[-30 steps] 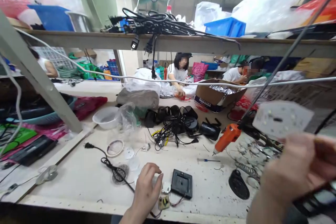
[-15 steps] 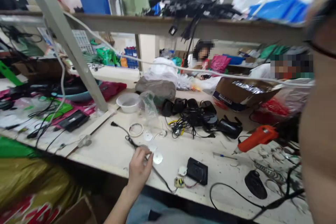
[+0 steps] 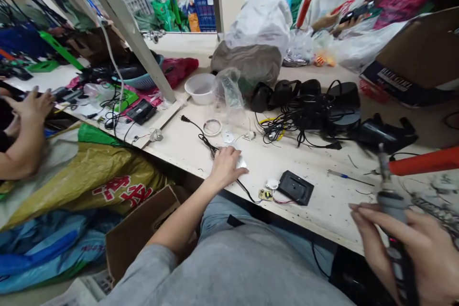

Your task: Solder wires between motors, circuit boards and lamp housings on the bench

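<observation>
Circuit board (image 3: 266, 194) on pale workbench (image 3: 270, 160)

Left hand (image 3: 225, 167) palm down on bench (image 3: 276, 155), beside a pale disc (image 3: 242, 160) and black cord (image 3: 245, 189); right hand (image 3: 421, 244), near right, grips soldering iron (image 3: 390, 201), tip up. Between: small circuit board (image 3: 266, 194), black square housing (image 3: 301, 189). Farther: white bowl (image 3: 197, 98) left, tangled black cables (image 3: 292, 122) right of it

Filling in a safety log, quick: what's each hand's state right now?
Left hand: open, thumb apart, over a white disc; anything under the palm is hidden.
Right hand: closed around a metal-tipped, pen-shaped tool.
</observation>
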The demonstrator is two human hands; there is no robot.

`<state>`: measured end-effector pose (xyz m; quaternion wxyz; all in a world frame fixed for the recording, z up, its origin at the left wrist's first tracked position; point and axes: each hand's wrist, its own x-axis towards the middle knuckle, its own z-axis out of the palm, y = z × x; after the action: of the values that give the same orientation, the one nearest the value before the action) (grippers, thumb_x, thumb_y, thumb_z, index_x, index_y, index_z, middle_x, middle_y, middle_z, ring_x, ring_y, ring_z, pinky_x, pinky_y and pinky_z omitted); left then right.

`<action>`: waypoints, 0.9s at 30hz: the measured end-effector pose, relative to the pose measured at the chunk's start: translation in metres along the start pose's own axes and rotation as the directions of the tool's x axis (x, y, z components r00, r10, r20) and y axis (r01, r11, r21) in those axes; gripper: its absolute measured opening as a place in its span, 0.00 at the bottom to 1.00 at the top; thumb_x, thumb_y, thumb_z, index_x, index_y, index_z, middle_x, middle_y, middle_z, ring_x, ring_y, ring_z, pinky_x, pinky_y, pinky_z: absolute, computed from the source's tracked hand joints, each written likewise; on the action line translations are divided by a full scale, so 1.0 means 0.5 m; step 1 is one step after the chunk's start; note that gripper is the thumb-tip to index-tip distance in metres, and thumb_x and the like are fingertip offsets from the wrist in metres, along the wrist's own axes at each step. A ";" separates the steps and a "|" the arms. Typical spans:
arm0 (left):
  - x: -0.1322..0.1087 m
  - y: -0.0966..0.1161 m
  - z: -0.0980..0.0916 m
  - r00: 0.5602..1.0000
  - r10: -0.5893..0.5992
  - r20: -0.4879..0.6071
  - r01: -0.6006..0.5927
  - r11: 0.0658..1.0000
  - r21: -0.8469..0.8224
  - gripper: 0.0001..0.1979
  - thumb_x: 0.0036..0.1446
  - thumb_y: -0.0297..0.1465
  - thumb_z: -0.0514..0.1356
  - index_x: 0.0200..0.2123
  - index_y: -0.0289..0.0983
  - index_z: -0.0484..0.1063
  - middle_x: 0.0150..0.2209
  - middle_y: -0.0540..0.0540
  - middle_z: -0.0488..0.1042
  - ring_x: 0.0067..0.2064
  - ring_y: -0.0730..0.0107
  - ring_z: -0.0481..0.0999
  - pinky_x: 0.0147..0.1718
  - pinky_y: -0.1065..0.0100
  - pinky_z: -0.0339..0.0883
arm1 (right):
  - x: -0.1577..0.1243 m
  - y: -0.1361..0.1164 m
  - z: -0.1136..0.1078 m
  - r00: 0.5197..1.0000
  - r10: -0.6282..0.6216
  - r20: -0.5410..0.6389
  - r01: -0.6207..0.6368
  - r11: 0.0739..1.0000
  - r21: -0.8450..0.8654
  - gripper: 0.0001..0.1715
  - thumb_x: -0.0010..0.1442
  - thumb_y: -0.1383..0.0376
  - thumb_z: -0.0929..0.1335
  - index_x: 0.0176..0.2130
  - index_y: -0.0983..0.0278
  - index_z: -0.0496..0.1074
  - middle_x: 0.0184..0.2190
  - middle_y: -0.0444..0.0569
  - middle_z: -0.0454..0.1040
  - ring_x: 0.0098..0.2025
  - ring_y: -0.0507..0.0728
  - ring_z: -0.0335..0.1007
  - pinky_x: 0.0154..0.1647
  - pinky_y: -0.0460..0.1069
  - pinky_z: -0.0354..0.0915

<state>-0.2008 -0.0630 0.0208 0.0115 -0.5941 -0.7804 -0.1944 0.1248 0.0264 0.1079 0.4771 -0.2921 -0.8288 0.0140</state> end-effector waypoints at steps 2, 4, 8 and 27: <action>0.010 -0.001 0.007 0.995 0.034 0.096 -0.040 0.998 0.053 0.27 0.45 0.45 0.77 0.42 0.36 0.74 0.42 0.41 0.73 0.45 0.51 0.75 0.44 0.56 0.67 | -0.027 -0.011 0.004 0.988 -0.150 0.018 0.151 0.988 -0.018 0.14 0.55 0.71 0.78 0.39 0.55 0.78 0.31 0.48 0.80 0.25 0.53 0.75 0.24 0.49 0.70; 0.017 -0.003 0.007 0.980 0.099 0.171 -0.116 0.989 0.094 0.26 0.46 0.45 0.76 0.39 0.35 0.72 0.40 0.42 0.72 0.42 0.53 0.76 0.44 0.58 0.67 | -0.048 -0.018 0.003 0.979 -0.199 0.039 0.199 0.980 0.004 0.18 0.55 0.74 0.77 0.43 0.57 0.78 0.32 0.48 0.80 0.26 0.54 0.75 0.24 0.49 0.70; 0.023 0.008 -0.009 0.922 0.266 0.281 -0.320 0.933 0.165 0.12 0.62 0.35 0.65 0.43 0.32 0.70 0.37 0.40 0.74 0.41 0.53 0.77 0.50 0.54 0.67 | -0.070 -0.014 0.006 0.985 -0.156 0.070 0.150 0.984 0.093 0.20 0.58 0.75 0.76 0.48 0.61 0.77 0.34 0.48 0.80 0.30 0.54 0.75 0.27 0.48 0.72; 0.198 -0.028 -0.106 0.919 -0.012 0.395 0.105 0.971 -0.216 0.12 0.68 0.32 0.51 0.34 0.38 0.72 0.26 0.50 0.74 0.26 0.68 0.76 0.32 0.69 0.70 | -0.091 0.007 0.032 0.997 -0.029 0.074 0.012 0.974 0.227 0.18 0.58 0.76 0.74 0.47 0.63 0.76 0.37 0.48 0.79 0.34 0.54 0.77 0.35 0.47 0.73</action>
<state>-0.2542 0.0084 0.0904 -0.2200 -0.5944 -0.7563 -0.1623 0.1306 0.0107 0.0627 0.4751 -0.2265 -0.8425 0.1146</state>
